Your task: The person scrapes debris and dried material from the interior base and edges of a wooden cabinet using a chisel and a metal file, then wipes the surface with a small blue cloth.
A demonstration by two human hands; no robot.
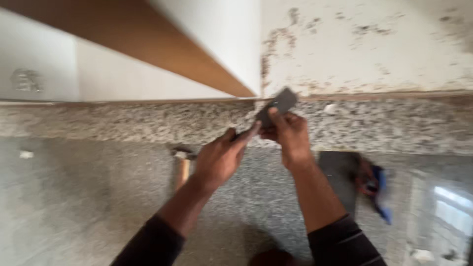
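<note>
Holding a scraper [277, 106] against the stone strip [123, 123], both hands pinch it: right hand [290, 135] at the blade, left hand [221, 157] lower. A hammer [182, 165] lies on the worktop [74, 197].

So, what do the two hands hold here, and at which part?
Both hands share one dark flat scraper blade: the right hand pinches its lower end, and the left hand grips lower down, probably at the handle, which is blurred.
</note>
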